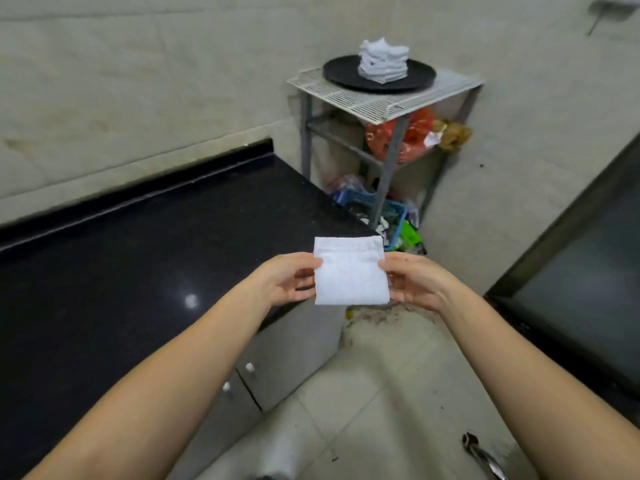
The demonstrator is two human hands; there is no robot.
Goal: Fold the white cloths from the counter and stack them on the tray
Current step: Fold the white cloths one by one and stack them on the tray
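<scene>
Left hand (289, 280) and right hand (414, 280) pinch opposite edges of folded white cloth (350, 271) above counter (138, 254) corner; cloth stack (382, 60) on black tray (341, 72).

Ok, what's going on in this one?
A person is holding a folded white cloth up in front of them, the left hand pinching its left edge and the right hand its right edge, past the corner of the black counter. Ahead, a stack of folded cloths already sits on the round black tray on a wire rack against the wall. This cloth has not yet joined that stack.
</scene>
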